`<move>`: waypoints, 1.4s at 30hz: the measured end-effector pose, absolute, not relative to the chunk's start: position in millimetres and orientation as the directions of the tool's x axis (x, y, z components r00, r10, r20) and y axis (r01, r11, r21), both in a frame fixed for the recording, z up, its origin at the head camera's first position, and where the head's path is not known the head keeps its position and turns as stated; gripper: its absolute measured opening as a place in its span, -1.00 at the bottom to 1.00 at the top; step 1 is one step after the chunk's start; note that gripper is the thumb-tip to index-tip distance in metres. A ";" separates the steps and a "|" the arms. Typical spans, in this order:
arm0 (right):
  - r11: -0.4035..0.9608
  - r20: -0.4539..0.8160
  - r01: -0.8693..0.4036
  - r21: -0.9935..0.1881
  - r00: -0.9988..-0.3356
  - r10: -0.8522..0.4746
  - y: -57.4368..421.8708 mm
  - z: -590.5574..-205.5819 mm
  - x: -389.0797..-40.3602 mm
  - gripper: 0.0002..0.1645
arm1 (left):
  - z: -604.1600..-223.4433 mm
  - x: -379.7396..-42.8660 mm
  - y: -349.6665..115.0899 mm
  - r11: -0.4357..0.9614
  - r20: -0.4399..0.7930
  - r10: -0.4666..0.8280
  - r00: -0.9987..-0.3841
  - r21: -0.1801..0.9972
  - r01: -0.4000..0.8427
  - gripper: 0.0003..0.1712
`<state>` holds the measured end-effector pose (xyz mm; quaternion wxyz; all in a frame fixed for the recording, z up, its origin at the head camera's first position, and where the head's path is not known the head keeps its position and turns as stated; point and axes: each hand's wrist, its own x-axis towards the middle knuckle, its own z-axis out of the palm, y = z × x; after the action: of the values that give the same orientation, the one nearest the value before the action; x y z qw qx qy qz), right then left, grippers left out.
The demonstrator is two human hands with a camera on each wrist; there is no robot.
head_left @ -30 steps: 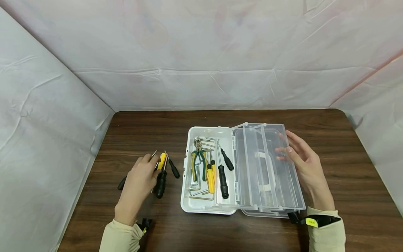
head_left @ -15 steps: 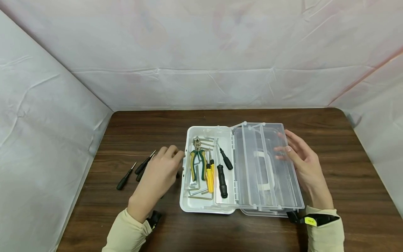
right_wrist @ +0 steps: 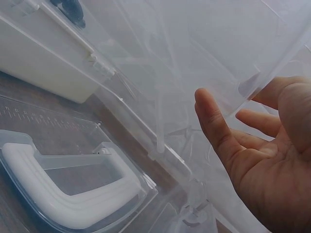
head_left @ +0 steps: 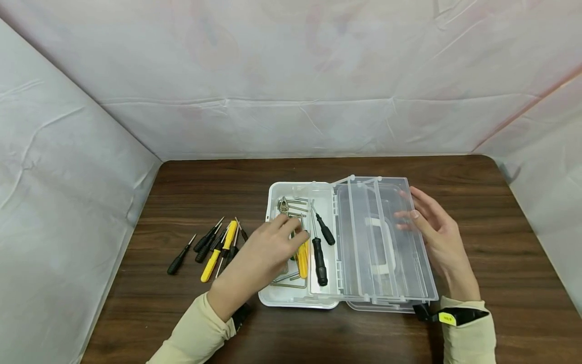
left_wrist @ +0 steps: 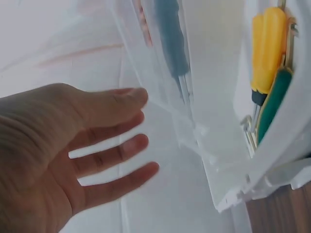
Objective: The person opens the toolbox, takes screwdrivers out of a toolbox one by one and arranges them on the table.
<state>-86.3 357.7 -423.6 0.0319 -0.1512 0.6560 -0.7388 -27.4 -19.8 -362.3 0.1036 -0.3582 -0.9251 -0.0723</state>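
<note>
My left hand (head_left: pixel 268 247) hovers over the left part of a white toolbox (head_left: pixel 295 302). In the left wrist view its fingers are apart and nothing is held. Under it are pliers (head_left: pixel 283 205), largely covered in the head view; their green handle (left_wrist: pixel 273 104) shows in the left wrist view. Yellow-handled screwdrivers (head_left: pixel 302 260) and hex keys (head_left: pixel 293 286) lie there too, with black screwdrivers (head_left: pixel 320 263) to their right. My right hand (head_left: pixel 438 232) holds the outer edge of a raised clear tray (head_left: pixel 411 268), thumb on one face and fingers on the other.
Left of the box, black screwdrivers (head_left: pixel 180 260) and a yellow one (head_left: pixel 211 264) lie on the dark wooden table (head_left: pixel 291 338). Beneath the tray, the folded-back lid has a white handle (right_wrist: pixel 73 208). White sheeting (head_left: pixel 273 126) encloses the table's back and sides.
My left hand has moved right from the screwdrivers on the table to above the toolbox, uncovering the screwdriver pile and covering most of the pliers. My right hand stays at the tray's edge.
</note>
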 end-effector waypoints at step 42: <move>-0.144 0.181 -0.148 -0.978 -0.952 -0.246 357.5 -423.9 -86.4 -0.35 | -365.6 -34.0 31.3 0.369 -0.042 0.926 -0.376 -0.123 0.921 -0.70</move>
<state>-86.4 357.5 -423.9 0.0330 -0.1510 0.6532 -0.7412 -34.0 31.3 -365.6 0.0171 -0.5581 -0.8272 0.0627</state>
